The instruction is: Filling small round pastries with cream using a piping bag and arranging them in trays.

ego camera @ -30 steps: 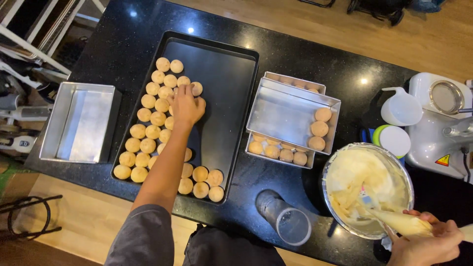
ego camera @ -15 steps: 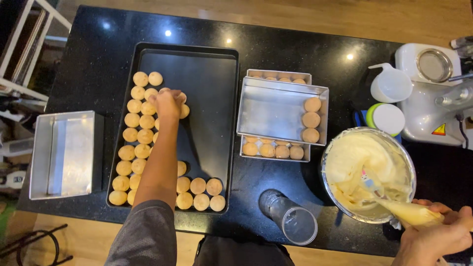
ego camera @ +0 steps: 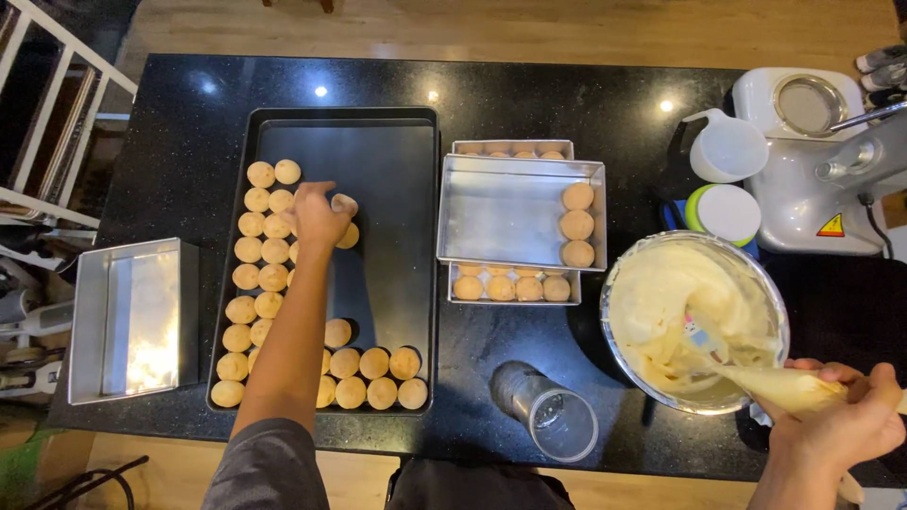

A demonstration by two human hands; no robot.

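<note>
The left hand [ego camera: 316,219] lies over the upper left part of a dark baking tray [ego camera: 397,170], fingers curled narrowly around one small round pastry shell [ego camera: 344,203], which is pinched at the fingertips just above the tray surface. The shell in hand sits at the right edge of a block of like shells [ego camera: 255,250], golden-brown, laid in close rows down the tray's left side and along its near edge. The right half of the tray shows bare metal. The forearm crosses several shells and hides them; a grey sleeve [ego camera: 265,467] covers the upper arm.

The right hand [ego camera: 836,425] is at the lower right, fingers closed firmly around a filled piping bag [ego camera: 779,387] of pale cream. The bag's tip points toward a steel mixing bowl [ego camera: 619,331] holding pale cream, with a spatula [ego camera: 699,331] standing in it.

Between tray and bowl, a shallow rectangular silver pan [ego camera: 501,212] rests on top of another pan [ego camera: 510,283]. The upper pan holds three shells in a column at its right side; the lower pan shows rows of shells at its far and near edges. A clear tumbler [ego camera: 557,420] lies tilted near the counter's front edge. An empty silver pan [ego camera: 132,316] sits well left of the tray. A white measuring jug [ego camera: 727,146], a green-rimmed lidded container [ego camera: 726,212] and a white stand mixer [ego camera: 822,161] occupy the far right. All rest on a black stone counter [ego camera: 567,94].
</note>
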